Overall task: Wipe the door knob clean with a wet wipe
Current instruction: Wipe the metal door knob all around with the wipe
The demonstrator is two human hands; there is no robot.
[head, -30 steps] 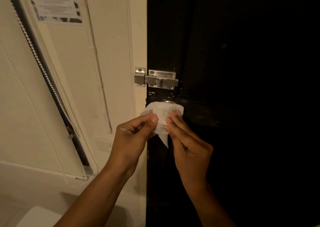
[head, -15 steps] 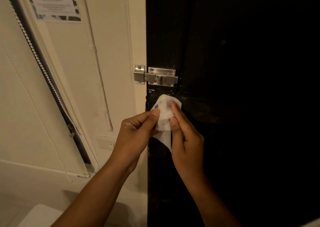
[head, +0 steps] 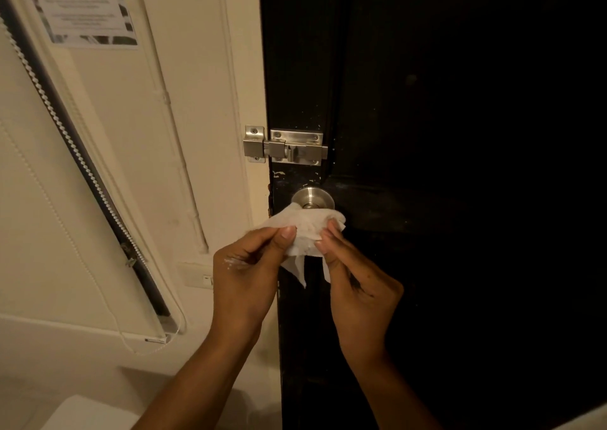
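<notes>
Both my hands, left hand (head: 244,273) and right hand (head: 356,285), pinch the wet wipe (head: 303,229) just below the door knob (head: 312,198).

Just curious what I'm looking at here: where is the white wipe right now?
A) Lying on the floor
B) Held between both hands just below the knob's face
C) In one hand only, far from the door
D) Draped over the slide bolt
B: the wet wipe is pinched by the left hand and the right hand, its top edge overlapping the lower part of the door knob, whose upper face shows bare.
</notes>
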